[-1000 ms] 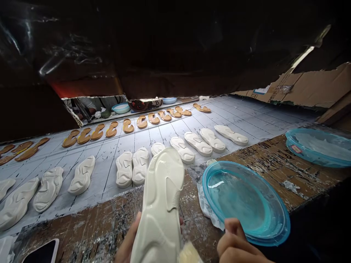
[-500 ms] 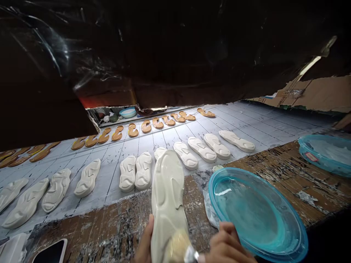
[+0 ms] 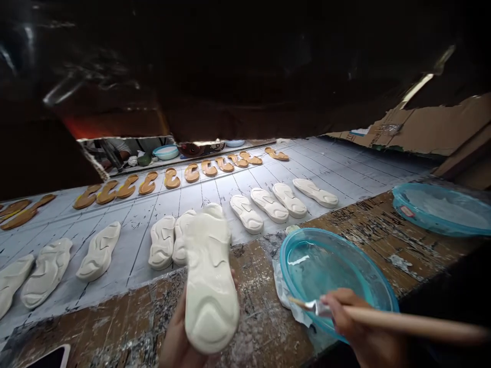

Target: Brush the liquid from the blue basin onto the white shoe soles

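Observation:
A white moulded shoe sole (image 3: pixel 213 286), glossy and wet-looking, stands nearly upright in my left hand (image 3: pixel 178 335), whose fingers wrap it from behind and the side. My right hand (image 3: pixel 353 317) is closed around a wooden-handled paintbrush (image 3: pixel 399 323), bristles pointing left and apart from the sole. Just behind that hand sits a blue round basin (image 3: pixel 333 271) holding a cloudy liquid, with a crumpled white sheet under its left edge. More white soles (image 3: pixel 289 200) lie in a row on the pale lined surface beyond.
Tan soles (image 3: pixel 192 173) form a row further back. A second blue basin (image 3: pixel 441 209) stands at the right. A phone (image 3: pixel 49 358) lies at the lower left on the stained brown ledge (image 3: pixel 111 327). A dark plastic-covered panel (image 3: pixel 245 76) hangs low overhead.
The brush has left the sole and moved right, beside the near basin. My left hand has shifted the sole slightly left and lifted its lower end into view. The camera view has shifted right.

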Demonstrator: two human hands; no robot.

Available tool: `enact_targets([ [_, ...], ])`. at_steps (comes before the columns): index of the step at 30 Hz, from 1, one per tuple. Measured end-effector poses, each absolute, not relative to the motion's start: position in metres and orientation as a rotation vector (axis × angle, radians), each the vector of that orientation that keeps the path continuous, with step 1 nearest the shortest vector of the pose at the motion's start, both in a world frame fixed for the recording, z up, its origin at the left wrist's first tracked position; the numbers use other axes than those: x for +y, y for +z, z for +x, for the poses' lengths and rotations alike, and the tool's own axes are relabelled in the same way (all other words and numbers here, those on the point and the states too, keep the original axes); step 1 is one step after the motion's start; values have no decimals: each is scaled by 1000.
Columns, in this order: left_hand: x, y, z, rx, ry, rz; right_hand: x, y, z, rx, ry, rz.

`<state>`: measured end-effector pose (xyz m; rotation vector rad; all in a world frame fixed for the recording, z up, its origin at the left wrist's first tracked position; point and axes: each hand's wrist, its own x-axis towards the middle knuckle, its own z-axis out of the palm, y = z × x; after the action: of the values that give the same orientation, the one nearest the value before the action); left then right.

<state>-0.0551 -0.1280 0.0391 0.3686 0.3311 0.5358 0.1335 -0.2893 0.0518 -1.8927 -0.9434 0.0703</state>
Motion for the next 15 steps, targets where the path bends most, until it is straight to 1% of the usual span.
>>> enact_targets([
  [2,-131,23,-60,235,597,368,-289,46,155,-836,118,-2027],
  [7,-146,-25,-56,216,182,375,-278,16,182,-789,342,-2157],
  [9,-147,-40,-52,269,110,348,-277,7,187,-772,438,-2155],
  [12,-145,-49,-46,301,92,280,-280,8,193,-734,513,-2084],
  [15,-141,-36,-38,303,58,231,-286,21,188,-710,497,-1959],
])
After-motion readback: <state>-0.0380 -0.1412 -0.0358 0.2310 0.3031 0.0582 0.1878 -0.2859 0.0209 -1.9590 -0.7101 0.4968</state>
